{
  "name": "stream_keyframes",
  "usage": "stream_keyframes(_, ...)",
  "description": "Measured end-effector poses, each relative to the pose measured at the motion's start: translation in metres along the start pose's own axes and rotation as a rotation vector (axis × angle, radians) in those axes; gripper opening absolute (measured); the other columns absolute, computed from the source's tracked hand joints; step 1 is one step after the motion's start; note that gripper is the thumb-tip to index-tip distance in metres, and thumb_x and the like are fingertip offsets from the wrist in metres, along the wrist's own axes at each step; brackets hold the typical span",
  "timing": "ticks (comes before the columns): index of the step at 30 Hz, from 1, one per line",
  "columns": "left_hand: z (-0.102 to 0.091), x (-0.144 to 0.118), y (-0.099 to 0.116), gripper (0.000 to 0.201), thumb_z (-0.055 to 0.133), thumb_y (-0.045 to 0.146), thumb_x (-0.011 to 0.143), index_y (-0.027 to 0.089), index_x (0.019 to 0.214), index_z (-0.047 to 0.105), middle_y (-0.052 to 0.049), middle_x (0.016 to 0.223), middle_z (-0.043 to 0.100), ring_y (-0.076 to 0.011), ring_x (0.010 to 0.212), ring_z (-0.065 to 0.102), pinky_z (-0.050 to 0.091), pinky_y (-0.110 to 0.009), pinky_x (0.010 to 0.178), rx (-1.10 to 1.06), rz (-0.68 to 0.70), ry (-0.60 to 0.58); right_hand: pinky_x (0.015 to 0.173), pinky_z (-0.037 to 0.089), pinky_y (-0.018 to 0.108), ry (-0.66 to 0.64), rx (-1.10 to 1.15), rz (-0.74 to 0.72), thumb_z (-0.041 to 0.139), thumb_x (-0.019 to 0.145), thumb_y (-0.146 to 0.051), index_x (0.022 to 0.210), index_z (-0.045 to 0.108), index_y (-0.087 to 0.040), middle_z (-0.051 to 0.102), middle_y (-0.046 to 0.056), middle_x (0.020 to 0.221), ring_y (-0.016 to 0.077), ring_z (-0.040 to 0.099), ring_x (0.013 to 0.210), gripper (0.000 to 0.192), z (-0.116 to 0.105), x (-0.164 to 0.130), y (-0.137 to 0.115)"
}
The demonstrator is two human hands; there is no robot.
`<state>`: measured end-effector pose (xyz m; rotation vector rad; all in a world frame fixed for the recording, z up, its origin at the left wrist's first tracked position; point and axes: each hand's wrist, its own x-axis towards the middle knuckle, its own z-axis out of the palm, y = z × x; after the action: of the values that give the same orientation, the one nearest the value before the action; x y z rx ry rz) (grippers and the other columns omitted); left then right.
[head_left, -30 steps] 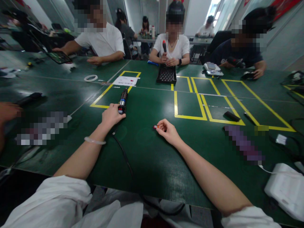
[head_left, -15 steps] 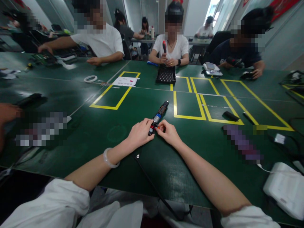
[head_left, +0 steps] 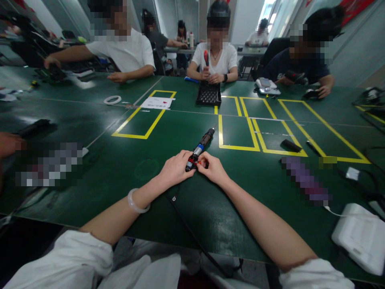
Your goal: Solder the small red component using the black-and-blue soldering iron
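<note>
Left hand [head_left: 176, 169]: gripping the rear end of the screwdriver [head_left: 200, 149].
Right hand [head_left: 212, 168]: pinching a small red part [head_left: 199, 163] against the screwdriver's rear.
Screwdriver: on the desk [head_left: 150, 168], tip toward the yellow tape [head_left: 237, 147].

we see a dark green table [head_left: 126, 168] marked with yellow tape rectangles [head_left: 144, 120]. our black screwdriver [head_left: 201, 147] has a blue band and red bits near its butt. a pale bracelet [head_left: 136, 202], white sleeves [head_left: 60, 261], a black tray [head_left: 208, 94].
</note>
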<state>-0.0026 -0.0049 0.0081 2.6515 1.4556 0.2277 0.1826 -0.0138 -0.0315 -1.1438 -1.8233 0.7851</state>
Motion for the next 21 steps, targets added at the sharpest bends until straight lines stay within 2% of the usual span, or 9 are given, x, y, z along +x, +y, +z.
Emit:
stream_keyframes(8,0.0025,-0.0009,-0.0029,0.058,0.057,0.044,0.083,0.021,0.135,0.043,-0.010,0.136,0.051,-0.0272,0.112,0.059,0.053,-0.038,0.084,-0.030,0.010,0.016,0.059,0.036,0.022,-0.040,-0.044,-0.013,0.059,0.079,-0.019,0.085,0.053,-0.021,0.048,-0.006,0.064,0.0111,0.046,0.058,0.009,0.0002,0.0001,0.0031)
stream_keyframes(14,0.0032,-0.0025,-0.0009,0.060,0.053,0.045,0.088,0.024,0.142,0.036,-0.011,0.140,0.047,-0.0269,0.119,0.055,0.051,-0.037,0.090,-0.039,0.025,0.018,0.065,0.042,0.024,-0.040,-0.008,-0.022,0.054,0.086,-0.018,0.084,0.053,-0.020,0.059,-0.002,0.073,0.0129,0.055,0.064,0.003,-0.0004,-0.0001,0.0010)
stream_keyframes(21,0.0054,0.0069,0.0039,0.060,0.044,0.051,0.093,0.023,0.145,0.035,-0.014,0.130,0.050,-0.0280,0.111,0.057,0.050,-0.037,0.082,0.047,-0.011,0.027,0.079,0.043,0.030,-0.078,-0.145,-0.080,0.047,0.092,-0.015,0.106,0.053,-0.021,0.064,0.003,0.087,0.0188,0.058,0.082,0.016,-0.0008,-0.0003,0.0019)
